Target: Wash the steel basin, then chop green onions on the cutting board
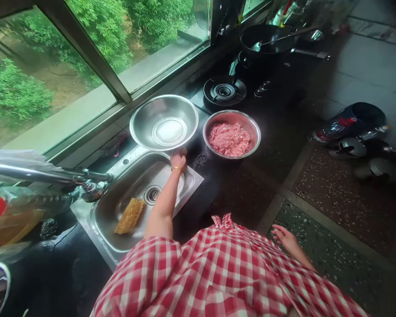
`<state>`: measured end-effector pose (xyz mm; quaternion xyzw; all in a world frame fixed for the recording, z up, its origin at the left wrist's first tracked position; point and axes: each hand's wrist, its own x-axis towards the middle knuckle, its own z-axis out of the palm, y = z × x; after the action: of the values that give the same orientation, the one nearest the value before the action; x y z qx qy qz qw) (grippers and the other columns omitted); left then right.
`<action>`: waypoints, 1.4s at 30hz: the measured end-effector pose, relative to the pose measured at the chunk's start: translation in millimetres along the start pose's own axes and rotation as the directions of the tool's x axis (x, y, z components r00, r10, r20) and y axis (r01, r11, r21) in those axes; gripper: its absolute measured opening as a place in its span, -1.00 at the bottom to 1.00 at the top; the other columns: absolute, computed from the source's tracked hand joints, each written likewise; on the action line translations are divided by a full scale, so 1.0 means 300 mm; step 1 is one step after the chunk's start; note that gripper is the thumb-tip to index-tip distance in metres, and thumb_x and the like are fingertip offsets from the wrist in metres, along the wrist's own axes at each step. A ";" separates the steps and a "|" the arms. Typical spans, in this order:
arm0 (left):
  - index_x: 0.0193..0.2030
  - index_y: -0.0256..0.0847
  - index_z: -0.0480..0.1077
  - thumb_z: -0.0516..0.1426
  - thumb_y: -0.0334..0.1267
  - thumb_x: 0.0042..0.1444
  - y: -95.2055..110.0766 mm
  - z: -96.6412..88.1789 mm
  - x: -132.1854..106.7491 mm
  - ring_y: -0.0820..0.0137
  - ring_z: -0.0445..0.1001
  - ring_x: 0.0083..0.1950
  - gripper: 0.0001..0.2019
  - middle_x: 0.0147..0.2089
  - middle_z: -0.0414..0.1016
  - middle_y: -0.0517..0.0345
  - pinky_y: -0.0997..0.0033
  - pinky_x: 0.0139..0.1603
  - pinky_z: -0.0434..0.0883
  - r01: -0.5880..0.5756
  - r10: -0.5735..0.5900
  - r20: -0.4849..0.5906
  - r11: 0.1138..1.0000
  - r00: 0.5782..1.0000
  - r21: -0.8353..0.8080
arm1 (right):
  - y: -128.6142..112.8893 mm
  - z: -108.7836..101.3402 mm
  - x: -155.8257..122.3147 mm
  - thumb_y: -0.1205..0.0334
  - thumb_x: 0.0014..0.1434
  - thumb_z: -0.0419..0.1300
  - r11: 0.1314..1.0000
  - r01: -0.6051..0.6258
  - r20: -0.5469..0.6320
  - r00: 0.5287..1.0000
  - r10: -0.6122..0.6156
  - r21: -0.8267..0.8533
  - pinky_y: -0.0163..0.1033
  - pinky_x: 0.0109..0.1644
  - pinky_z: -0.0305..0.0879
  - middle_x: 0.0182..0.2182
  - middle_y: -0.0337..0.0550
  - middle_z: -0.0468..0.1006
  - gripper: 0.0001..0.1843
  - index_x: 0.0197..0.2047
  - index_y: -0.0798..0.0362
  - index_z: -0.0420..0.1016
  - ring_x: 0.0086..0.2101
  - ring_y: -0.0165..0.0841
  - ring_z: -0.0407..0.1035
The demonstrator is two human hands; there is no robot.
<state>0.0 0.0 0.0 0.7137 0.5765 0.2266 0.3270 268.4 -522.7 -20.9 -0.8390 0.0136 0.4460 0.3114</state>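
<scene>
Left hand (178, 160) by steel basin (144, 124) at sink's (193, 181) far edge, can't tell grip, right hand (286, 237) slack and empty; basin looks light, stiff, slick, best held by rim.

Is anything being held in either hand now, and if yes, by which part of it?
The left hand is at the near rim of the wide metal basin; whether it grips anything cannot be told. The right hand shows nothing held.
</scene>
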 end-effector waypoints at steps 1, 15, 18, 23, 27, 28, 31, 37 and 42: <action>0.15 -0.29 0.38 0.03 -0.53 0.06 -0.002 0.022 0.015 0.13 0.27 0.28 -0.52 0.19 0.42 -0.05 0.10 0.37 0.13 -0.057 0.055 0.027 0.996 0.998 0.068 | -0.034 0.014 -0.007 0.01 -0.19 0.16 1.000 0.004 0.003 1.000 -0.004 -0.001 -0.26 -0.45 0.31 -0.45 -0.11 0.59 -0.55 -0.23 0.07 0.47 -0.51 -0.34 0.43; 0.23 -0.21 0.32 0.01 -0.43 0.08 0.206 0.292 -0.325 0.09 0.18 0.36 -0.47 0.29 0.32 -0.07 -0.02 0.37 0.10 -0.418 0.393 0.379 0.908 0.838 -0.017 | -0.445 0.068 -0.045 -0.11 -0.09 0.27 0.983 0.171 -0.010 0.985 -0.171 0.061 -0.30 -0.34 0.37 -0.33 -0.05 0.59 -0.43 -0.10 0.13 0.48 -0.41 -0.39 0.43; 0.20 -0.22 0.36 0.05 -0.43 0.01 0.241 0.345 -0.425 0.11 0.22 0.33 -0.46 0.26 0.36 -0.08 0.02 0.36 0.15 -0.502 0.505 0.470 0.853 0.724 -0.144 | -0.448 0.068 -0.064 -0.13 -0.10 0.30 0.985 0.098 0.019 0.995 -0.101 0.142 -0.31 -0.33 0.39 -0.30 -0.05 0.58 -0.39 -0.07 0.12 0.45 -0.39 -0.40 0.43; 0.09 -0.17 0.46 0.02 -0.41 0.04 0.346 0.461 -0.549 0.25 0.42 0.17 -0.55 0.15 0.48 0.00 0.18 0.24 0.32 -0.395 0.590 0.649 0.806 0.480 -0.440 | -0.564 0.076 -0.042 -0.17 -0.08 0.29 0.968 0.210 0.040 0.975 -0.217 0.139 -0.34 -0.34 0.36 -0.29 -0.07 0.57 -0.36 -0.05 0.11 0.44 -0.40 -0.44 0.42; 0.12 -0.20 0.44 -0.04 -0.35 0.13 0.358 0.415 -0.544 0.30 0.44 0.13 -0.56 0.15 0.48 0.01 0.26 0.19 0.35 -0.210 0.460 0.584 0.871 0.669 -0.445 | -0.630 0.094 -0.025 -0.17 -0.05 0.25 0.942 0.315 0.120 0.937 -0.328 0.116 -0.34 -0.34 0.35 -0.31 -0.08 0.57 -0.38 -0.06 0.14 0.46 -0.41 -0.45 0.41; 0.10 -0.20 0.45 -0.03 -0.35 0.13 0.345 0.384 -0.537 0.28 0.44 0.11 -0.57 0.13 0.49 0.01 0.26 0.18 0.35 -0.211 0.431 0.564 0.886 0.704 -0.414 | -0.630 0.100 -0.021 -0.15 -0.04 0.25 0.941 0.318 0.145 0.932 -0.333 0.116 -0.34 -0.35 0.35 -0.32 -0.09 0.57 -0.40 -0.07 0.14 0.46 -0.42 -0.45 0.41; -0.08 -0.19 0.54 -0.01 -0.38 0.06 0.276 0.279 -0.552 0.27 0.48 -0.03 -0.63 -0.08 0.58 0.02 0.23 0.11 0.37 -0.294 0.388 0.562 0.921 0.731 -0.255 | -0.612 0.136 0.000 -0.04 0.01 0.24 0.948 0.298 0.232 0.920 -0.317 0.114 -0.36 -0.38 0.33 -0.35 -0.11 0.57 -0.53 -0.11 0.14 0.48 -0.44 -0.47 0.40; -0.25 -0.19 0.55 -0.03 -0.35 0.01 0.025 0.042 -0.863 0.29 0.46 -0.17 -0.68 -0.24 0.57 0.04 0.21 -0.02 0.41 -0.252 0.273 0.331 0.962 0.903 -0.107 | -0.638 0.295 0.010 0.22 0.14 0.12 0.934 0.356 0.418 0.842 -0.340 0.042 -0.39 -0.45 0.27 -0.43 -0.16 0.55 -0.76 -0.18 0.13 0.52 -0.51 -0.51 0.37; -0.35 -0.19 0.56 0.03 -0.21 -0.12 -0.240 -0.285 -1.254 0.20 0.51 -0.17 -0.71 -0.24 0.56 0.01 0.16 -0.05 0.44 0.370 -0.393 -0.214 0.918 0.894 -0.140 | -0.689 0.439 -0.093 0.32 0.15 0.10 0.924 0.381 0.608 0.741 -0.284 -0.032 -0.41 -0.46 0.26 -0.46 -0.19 0.53 -0.81 -0.21 0.12 0.52 -0.53 -0.52 0.35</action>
<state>-196.0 -339.0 26.2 0.5377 0.7287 0.2691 0.3276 216.4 -292.9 51.9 -0.6675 -0.2691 0.6219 0.3085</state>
